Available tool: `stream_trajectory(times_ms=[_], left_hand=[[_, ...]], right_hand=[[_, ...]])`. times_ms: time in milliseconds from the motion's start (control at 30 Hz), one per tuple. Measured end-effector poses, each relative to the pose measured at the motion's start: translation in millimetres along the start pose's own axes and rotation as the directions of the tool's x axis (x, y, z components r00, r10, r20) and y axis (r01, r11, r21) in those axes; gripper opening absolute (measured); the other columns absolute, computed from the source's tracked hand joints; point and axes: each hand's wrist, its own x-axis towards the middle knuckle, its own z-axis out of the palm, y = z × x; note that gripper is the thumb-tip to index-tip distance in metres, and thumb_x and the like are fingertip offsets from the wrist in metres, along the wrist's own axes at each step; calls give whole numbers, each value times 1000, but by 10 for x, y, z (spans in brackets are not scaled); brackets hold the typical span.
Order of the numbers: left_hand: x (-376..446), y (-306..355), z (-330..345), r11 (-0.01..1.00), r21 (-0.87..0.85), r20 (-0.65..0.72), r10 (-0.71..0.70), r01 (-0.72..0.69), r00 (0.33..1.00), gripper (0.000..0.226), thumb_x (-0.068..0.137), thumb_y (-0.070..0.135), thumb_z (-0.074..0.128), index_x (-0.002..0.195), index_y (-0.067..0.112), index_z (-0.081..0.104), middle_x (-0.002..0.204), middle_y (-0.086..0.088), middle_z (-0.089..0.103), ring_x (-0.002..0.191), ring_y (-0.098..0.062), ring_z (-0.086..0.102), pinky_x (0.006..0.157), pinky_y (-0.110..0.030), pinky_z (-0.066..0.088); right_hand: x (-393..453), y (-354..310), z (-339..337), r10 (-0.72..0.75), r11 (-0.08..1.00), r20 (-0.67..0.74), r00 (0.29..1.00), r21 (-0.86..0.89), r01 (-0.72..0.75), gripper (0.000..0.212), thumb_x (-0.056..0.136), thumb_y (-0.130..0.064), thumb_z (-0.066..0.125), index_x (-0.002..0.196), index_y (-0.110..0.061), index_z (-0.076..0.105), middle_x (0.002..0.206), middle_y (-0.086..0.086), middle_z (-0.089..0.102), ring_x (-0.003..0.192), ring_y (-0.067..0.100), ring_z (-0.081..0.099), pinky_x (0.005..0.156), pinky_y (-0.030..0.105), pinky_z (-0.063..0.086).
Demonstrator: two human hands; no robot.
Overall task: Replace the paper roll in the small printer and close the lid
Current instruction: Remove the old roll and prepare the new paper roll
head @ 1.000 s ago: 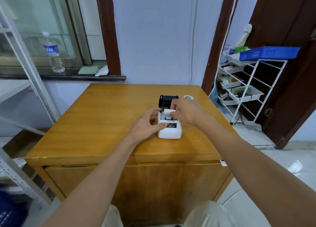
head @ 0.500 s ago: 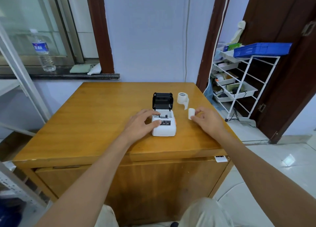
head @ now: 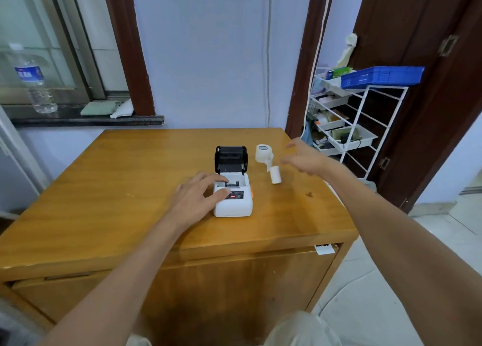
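A small white printer (head: 236, 205) sits mid-table with its black lid (head: 231, 158) tipped up and back; the paper bay looks empty. My left hand (head: 198, 194) rests on the printer's left side, thumb on its front panel. A small white roll (head: 275, 175) lies on the table right of the printer. A larger white paper roll (head: 264, 152) stands just behind it with a loose tail hanging down. My right hand (head: 303, 158) hovers blurred to the right of both rolls, fingers spread, holding nothing.
The wooden table (head: 104, 202) has its right edge near a white wire rack (head: 360, 126) with a blue basket (head: 382, 75). A water bottle (head: 34, 82) stands on the windowsill at the left. A white tag (head: 324, 249) hangs below the table's front edge.
My right hand carried the small roll out of the printer to the right, set it on the table and let go; it now moves toward the larger roll. The left hand stays on the printer.
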Motion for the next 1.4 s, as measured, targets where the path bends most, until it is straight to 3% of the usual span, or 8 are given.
stream_trajectory(times_ms=[133, 267, 667, 767, 900, 1133, 1300, 1400], left_hand=[[5, -15, 9, 1000, 11, -26, -14, 15, 1000, 64, 82, 81, 34, 129, 48, 62, 139, 16, 57, 129, -14, 49, 107, -44, 33], [21, -10, 20, 997, 65, -29, -27, 29, 999, 68, 82, 83, 30, 132, 48, 61, 139, 17, 56, 131, -11, 45, 102, -38, 27], [65, -78, 43, 993, 83, -77, -78, 84, 994, 70, 81, 85, 26, 132, 50, 58, 136, 19, 55, 130, -9, 44, 95, -34, 23], [73, -82, 34, 993, 70, -73, -86, 92, 994, 71, 81, 86, 27, 132, 49, 58, 134, 19, 56, 129, -9, 46, 97, -35, 25], [87, -92, 25, 994, 58, -77, -86, 91, 993, 67, 81, 86, 30, 128, 50, 60, 132, 20, 57, 127, -8, 47, 97, -36, 26], [100, -58, 33, 992, 34, -85, -119, 122, 989, 68, 77, 87, 32, 126, 49, 62, 128, 19, 58, 125, -10, 48, 99, -38, 29], [72, -22, 13, 992, 9, -77, -128, 129, 989, 72, 77, 85, 36, 138, 50, 54, 138, 15, 58, 133, -14, 48, 100, -37, 28], [66, -18, 3, 990, -19, -131, -142, 141, 981, 77, 82, 79, 46, 151, 46, 38, 152, 11, 47, 142, -17, 39, 110, -44, 27]], right_hand=[[263, -174, 33, -45, 999, -119, 992, -35, 41, 61, 96, -46, 63, 149, -19, 47, 142, 7, 55, 122, 26, 55, 89, 36, 46], [469, -242, 182, -12, 996, -149, 989, -85, -1, 75, 94, -63, 61, 148, -12, 49, 149, 10, 56, 131, 30, 56, 106, 48, 50], [743, -151, 582, 26, 979, -249, 968, -187, -75, 65, 82, -63, 73, 126, -17, 58, 113, 6, 69, 97, 25, 64, 80, 42, 57], [783, -149, 639, -15, 979, -287, 958, -200, -44, 48, 83, -56, 75, 113, -21, 63, 104, 4, 71, 92, 25, 67, 61, 33, 45], [779, -175, 594, -33, 983, -296, 955, -183, -22, 33, 82, -47, 77, 97, -20, 65, 91, 1, 71, 82, 22, 67, 53, 30, 37], [460, -335, 409, -211, 977, -306, 928, -100, 189, 24, 79, -41, 70, 77, -20, 59, 71, -5, 64, 65, 17, 63, 53, 29, 39], [-13, -466, 441, -362, 932, -367, 857, -113, 345, 28, 87, -36, 74, 110, -21, 71, 107, -10, 64, 90, 13, 60, 74, 35, 51], [-286, -528, 607, -384, 913, -325, 864, 9, 409, 27, 87, -38, 75, 109, -24, 69, 109, -10, 66, 95, 15, 65, 83, 43, 56]])
